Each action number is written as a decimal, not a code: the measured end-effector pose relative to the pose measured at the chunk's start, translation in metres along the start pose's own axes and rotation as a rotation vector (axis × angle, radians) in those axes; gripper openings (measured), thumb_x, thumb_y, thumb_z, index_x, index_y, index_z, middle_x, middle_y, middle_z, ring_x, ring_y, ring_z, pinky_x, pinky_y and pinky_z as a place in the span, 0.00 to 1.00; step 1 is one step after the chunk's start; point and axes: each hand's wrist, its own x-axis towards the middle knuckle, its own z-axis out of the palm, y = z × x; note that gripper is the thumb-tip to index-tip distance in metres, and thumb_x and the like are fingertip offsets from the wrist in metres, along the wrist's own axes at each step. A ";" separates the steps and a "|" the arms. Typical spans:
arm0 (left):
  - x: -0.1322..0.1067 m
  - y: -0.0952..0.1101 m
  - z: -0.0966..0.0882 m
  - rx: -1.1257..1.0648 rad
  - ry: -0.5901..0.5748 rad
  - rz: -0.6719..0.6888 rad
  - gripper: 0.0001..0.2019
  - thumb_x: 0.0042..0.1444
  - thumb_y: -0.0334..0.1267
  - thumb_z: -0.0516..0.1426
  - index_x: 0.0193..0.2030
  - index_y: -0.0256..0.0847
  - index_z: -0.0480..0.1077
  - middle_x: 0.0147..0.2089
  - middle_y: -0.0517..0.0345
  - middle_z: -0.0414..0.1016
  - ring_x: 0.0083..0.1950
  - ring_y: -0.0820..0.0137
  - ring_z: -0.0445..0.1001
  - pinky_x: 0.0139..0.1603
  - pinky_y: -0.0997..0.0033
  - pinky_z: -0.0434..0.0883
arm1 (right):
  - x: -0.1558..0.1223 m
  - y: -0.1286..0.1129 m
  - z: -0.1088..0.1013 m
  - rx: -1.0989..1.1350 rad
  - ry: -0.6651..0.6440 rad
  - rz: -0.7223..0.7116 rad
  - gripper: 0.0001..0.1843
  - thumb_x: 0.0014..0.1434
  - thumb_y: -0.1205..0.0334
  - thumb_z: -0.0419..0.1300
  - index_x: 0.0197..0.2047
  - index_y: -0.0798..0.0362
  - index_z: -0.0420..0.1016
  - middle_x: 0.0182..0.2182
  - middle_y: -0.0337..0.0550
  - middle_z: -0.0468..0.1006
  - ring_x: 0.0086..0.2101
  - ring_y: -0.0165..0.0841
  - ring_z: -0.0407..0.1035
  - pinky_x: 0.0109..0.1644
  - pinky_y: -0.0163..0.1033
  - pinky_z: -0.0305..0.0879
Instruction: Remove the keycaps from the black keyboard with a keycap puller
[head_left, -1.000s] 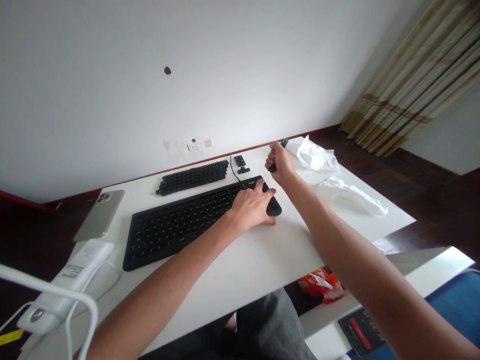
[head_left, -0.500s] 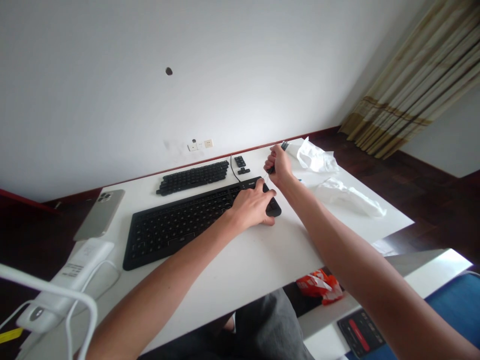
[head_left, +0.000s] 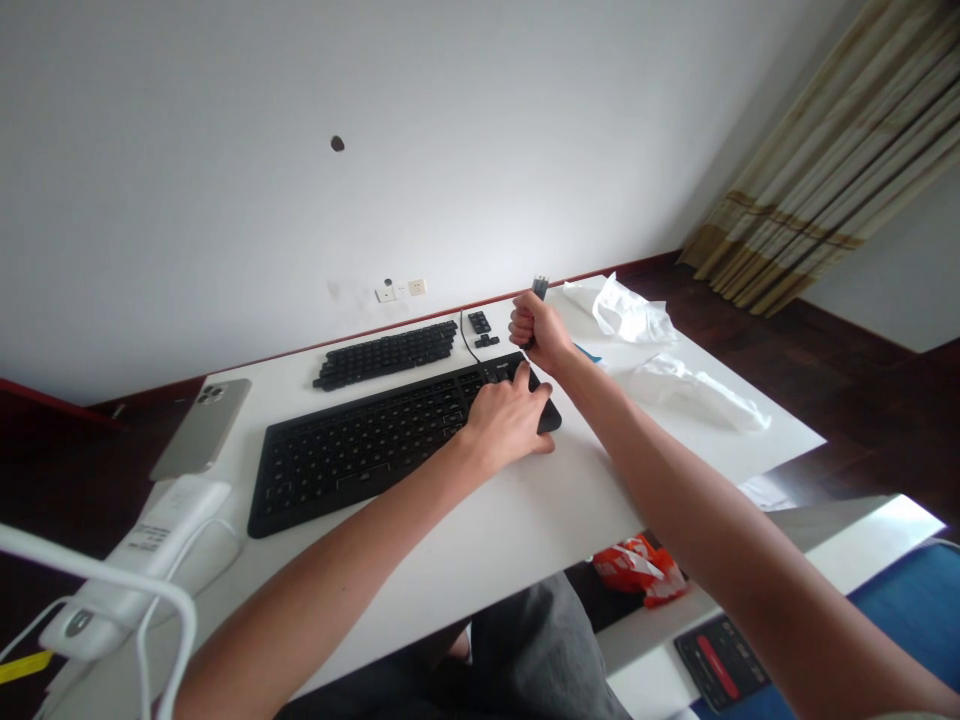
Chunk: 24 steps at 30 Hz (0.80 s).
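A black keyboard without its keycaps over most of its area lies slantwise on the white table. My left hand spans its right end, fingers spread and bent over the frame, thumb at the front edge. Above the keyboard's back right corner, my right hand is closed in a fist around a dark upright tool, which looks like a keycap puller. Its pronged end sticks up out of the fist; the lower end is mostly hidden. Behind the keyboard lie rows of removed keycaps and a small keycap group.
At the left lie a phone and a white power strip with cables. Crumpled white plastic and another white bag are at the right. Below the table edge sits an orange-red bag.
My right hand has shifted left, and the tool in it has turned from tilted right to nearly upright. My left hand stays on the keyboard almost unmoved.
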 end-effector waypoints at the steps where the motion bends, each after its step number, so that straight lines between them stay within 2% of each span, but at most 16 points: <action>1: 0.000 -0.001 0.000 -0.004 0.001 0.004 0.32 0.55 0.53 0.65 0.65 0.45 0.68 0.70 0.39 0.63 0.44 0.55 0.82 0.44 0.58 0.78 | -0.001 0.000 0.002 -0.013 -0.032 0.005 0.29 0.53 0.61 0.66 0.26 0.47 0.43 0.18 0.26 0.45 0.19 0.23 0.39 0.17 0.31 0.41; 5: 0.002 -0.004 -0.001 -0.038 -0.026 0.011 0.33 0.54 0.53 0.66 0.65 0.46 0.69 0.69 0.41 0.64 0.43 0.56 0.82 0.45 0.58 0.78 | -0.005 -0.001 0.006 -0.029 -0.091 0.023 0.28 0.52 0.62 0.65 0.25 0.47 0.42 0.18 0.27 0.44 0.19 0.23 0.38 0.17 0.31 0.40; 13: 0.002 -0.005 -0.001 -0.077 -0.054 -0.003 0.36 0.54 0.54 0.66 0.69 0.49 0.65 0.74 0.40 0.57 0.47 0.54 0.82 0.49 0.57 0.78 | 0.001 0.001 0.000 0.054 0.019 -0.058 0.33 0.55 0.61 0.68 0.27 0.47 0.40 0.19 0.27 0.43 0.18 0.23 0.38 0.16 0.32 0.40; 19: 0.006 -0.009 -0.002 -0.081 -0.058 0.013 0.36 0.52 0.55 0.67 0.66 0.49 0.67 0.71 0.43 0.61 0.44 0.56 0.82 0.45 0.58 0.78 | 0.003 0.004 -0.002 0.063 0.057 -0.097 0.31 0.54 0.61 0.67 0.26 0.47 0.40 0.18 0.27 0.43 0.18 0.24 0.37 0.16 0.33 0.40; 24: 0.006 -0.009 -0.004 -0.063 -0.064 0.018 0.35 0.52 0.55 0.67 0.65 0.49 0.68 0.72 0.42 0.60 0.43 0.57 0.82 0.45 0.58 0.77 | 0.002 0.000 -0.003 0.070 0.029 -0.027 0.29 0.53 0.62 0.65 0.26 0.47 0.41 0.18 0.27 0.43 0.19 0.24 0.37 0.17 0.31 0.39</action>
